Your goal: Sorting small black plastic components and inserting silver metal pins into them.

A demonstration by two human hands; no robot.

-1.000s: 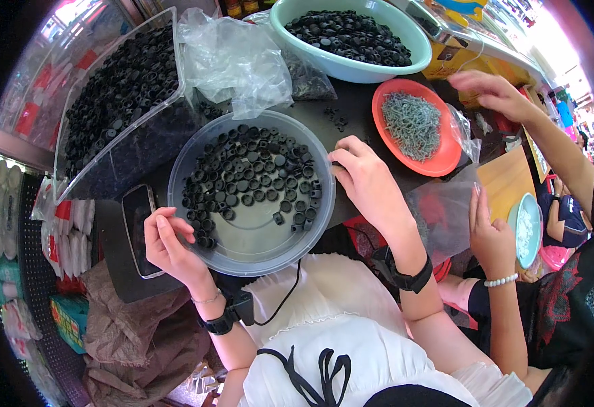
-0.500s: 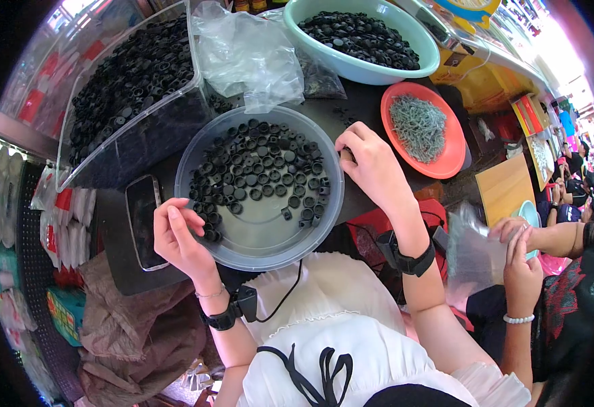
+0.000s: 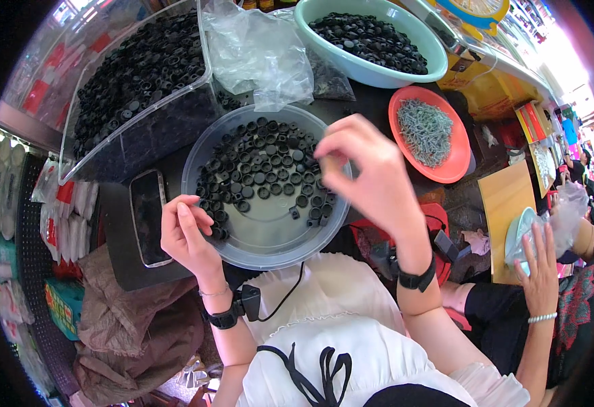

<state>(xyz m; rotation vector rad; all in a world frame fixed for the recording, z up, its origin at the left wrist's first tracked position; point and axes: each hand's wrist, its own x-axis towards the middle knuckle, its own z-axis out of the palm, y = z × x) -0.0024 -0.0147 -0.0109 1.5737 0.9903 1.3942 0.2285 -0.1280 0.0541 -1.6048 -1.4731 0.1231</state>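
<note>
A round clear plastic tub [image 3: 270,256] holds many small black ring-shaped plastic caps [image 3: 270,166], some with closed tops. My left hand [image 3: 192,234] rests at the tub's left rim, its loosely bent fingers apart over the edge, with nothing visible in them. Above the right rim is my right hand [image 3: 372,169], smeared by motion. Its thumb and forefinger curve toward each other over the caps, but whether they hold anything cannot be made out.
A clear bin [image 3: 141,122] heaped with black parts stands back left, beside a plastic bag [image 3: 256,54]. Behind are a pale green basin [image 3: 378,80] of black parts and a red plate [image 3: 446,175] of screws. A phone [image 3: 149,217] lies left; another person's hand [image 3: 540,271] is at right.
My right hand has lifted from the tub's right rim and moved in over the caps. My left hand stays at its rim. The other person's hands and plastic bag have moved apart.
</note>
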